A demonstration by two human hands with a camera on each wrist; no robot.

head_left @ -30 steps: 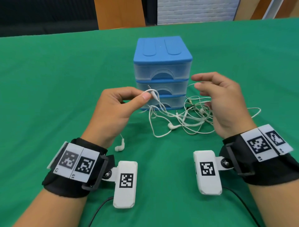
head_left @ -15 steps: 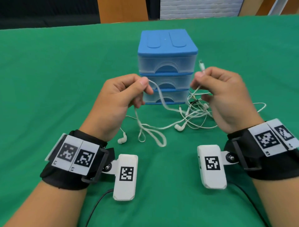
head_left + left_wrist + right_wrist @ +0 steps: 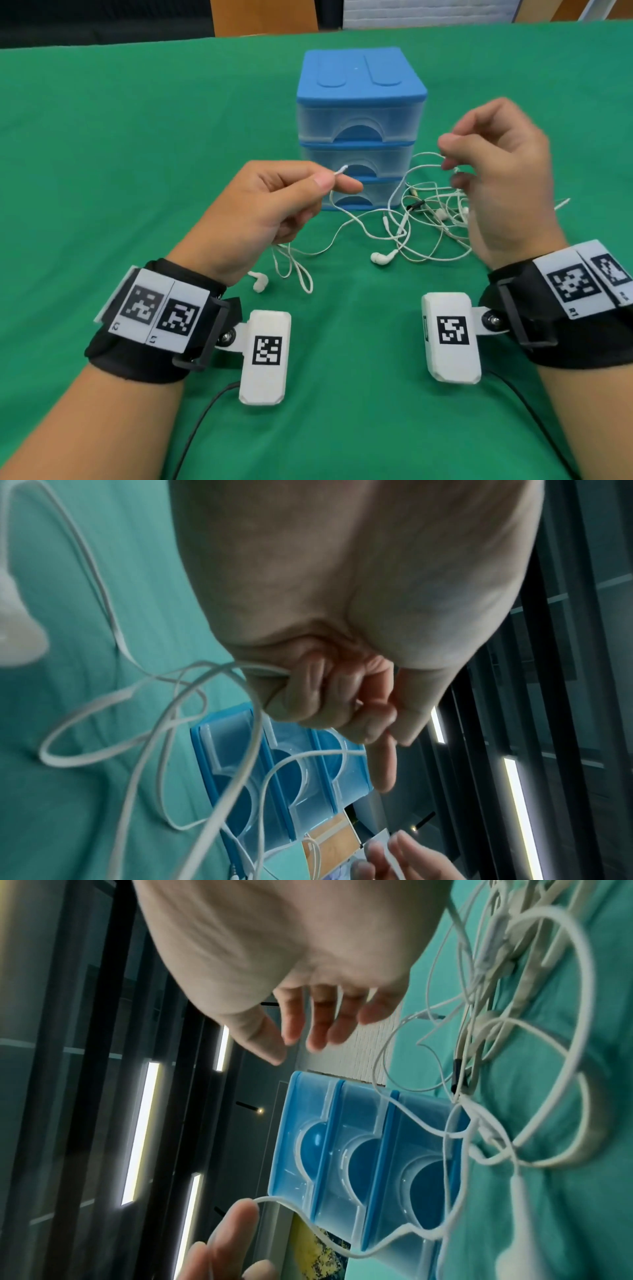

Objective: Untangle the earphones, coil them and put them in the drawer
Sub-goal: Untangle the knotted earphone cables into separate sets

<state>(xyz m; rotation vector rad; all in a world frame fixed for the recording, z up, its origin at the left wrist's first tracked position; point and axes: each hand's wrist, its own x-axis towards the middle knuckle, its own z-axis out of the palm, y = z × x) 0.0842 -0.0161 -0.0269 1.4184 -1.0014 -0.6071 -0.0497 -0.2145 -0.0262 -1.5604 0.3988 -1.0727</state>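
White earphones (image 3: 428,219) lie in a tangle on the green table (image 3: 137,154), just right of the front of a blue three-drawer box (image 3: 359,102); all its drawers are shut. My left hand (image 3: 334,181) pinches one cable between thumb and forefinger above the table, and a short end pokes out past the fingertips. In the left wrist view that cable (image 3: 240,669) runs into the curled fingers. My right hand (image 3: 447,154) hovers above the tangle with loose fingers; in the right wrist view its fingers (image 3: 298,1031) are spread and hold nothing. One earbud (image 3: 380,257) lies in front of the tangle, another (image 3: 258,282) below my left hand.
The drawer box (image 3: 342,1150) stands directly behind both hands. A loop of cable (image 3: 298,274) trails on the cloth under my left hand. Green cloth stretches to the left, right and front. Dark panels and wooden furniture stand beyond the far edge.
My right hand has let go of the cable end it held up half a second ago and its fingers have opened. My left hand keeps its pinch, with the cable drawn further left.
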